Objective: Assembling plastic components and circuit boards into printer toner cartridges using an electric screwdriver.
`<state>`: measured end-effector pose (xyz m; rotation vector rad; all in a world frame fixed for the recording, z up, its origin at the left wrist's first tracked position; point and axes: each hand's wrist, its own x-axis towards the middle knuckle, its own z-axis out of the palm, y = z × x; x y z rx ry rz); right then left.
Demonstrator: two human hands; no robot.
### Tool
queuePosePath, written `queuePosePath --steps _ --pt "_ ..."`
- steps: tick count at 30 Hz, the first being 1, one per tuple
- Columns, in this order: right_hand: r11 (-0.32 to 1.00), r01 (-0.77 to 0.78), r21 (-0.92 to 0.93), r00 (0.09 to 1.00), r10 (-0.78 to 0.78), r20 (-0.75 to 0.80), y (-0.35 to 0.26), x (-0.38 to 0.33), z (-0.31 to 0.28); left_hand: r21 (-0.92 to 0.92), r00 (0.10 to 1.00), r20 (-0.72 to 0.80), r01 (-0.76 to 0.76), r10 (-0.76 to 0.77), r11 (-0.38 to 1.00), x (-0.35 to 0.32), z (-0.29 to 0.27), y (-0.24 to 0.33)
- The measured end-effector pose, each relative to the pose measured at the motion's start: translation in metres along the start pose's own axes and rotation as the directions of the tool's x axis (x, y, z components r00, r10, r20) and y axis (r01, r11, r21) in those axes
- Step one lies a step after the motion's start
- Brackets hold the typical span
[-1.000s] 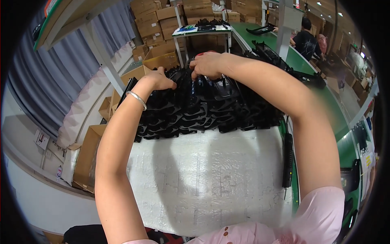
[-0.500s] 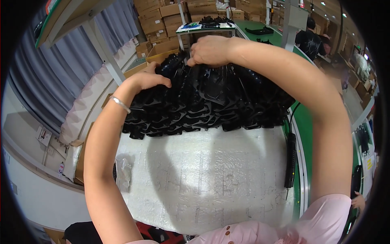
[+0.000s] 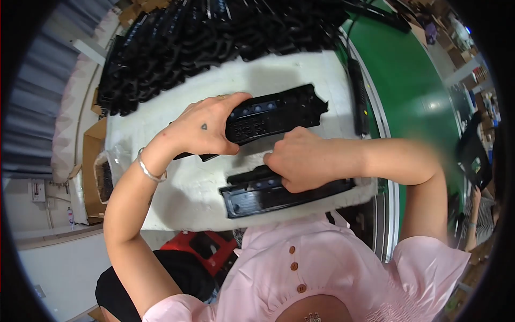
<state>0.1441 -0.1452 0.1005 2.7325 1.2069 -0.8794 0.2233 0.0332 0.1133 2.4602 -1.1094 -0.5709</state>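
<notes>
My left hand (image 3: 199,127) is closed round one end of a long black plastic part (image 3: 287,114). A row of round bluish spots runs along this part, and its far right end is jagged. Nearer to me, my right hand (image 3: 307,160) is closed over the top edge of a second black plastic part (image 3: 257,200), which lies close to the front edge of the padded white work surface (image 3: 182,188). The fingertips of the right hand are partly hidden by the hand itself. The two parts are apart from each other.
A heap of similar black parts (image 3: 214,40) covers the back of the surface. At the right edge lies a black corded electric screwdriver (image 3: 357,96), beside a green bench (image 3: 397,80). A clear plastic bag (image 3: 119,161) and a cardboard box (image 3: 95,140) are on the left.
Both hands have come back from the heap toward me, and two black parts are now at the front in my hands. The view has tilted down.
</notes>
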Motion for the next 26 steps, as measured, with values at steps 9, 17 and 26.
queuePosePath --steps 9,17,26 --pt "0.667 0.131 0.733 0.982 0.012 -0.187 0.044 -0.025 0.066 0.114 0.921 -0.355 -0.131 0.164 0.985 0.044 0.009 -0.036" --pt "0.888 0.315 0.336 0.738 -0.006 -0.675 0.036 -0.006 0.068 0.155 0.900 -0.359 -0.204 0.248 0.966 0.049 0.057 -0.036" --pt "0.871 0.228 0.435 0.820 0.069 -0.568 0.038 -0.003 0.063 0.427 0.902 -0.263 -0.210 0.343 0.880 -0.075 0.111 0.040"
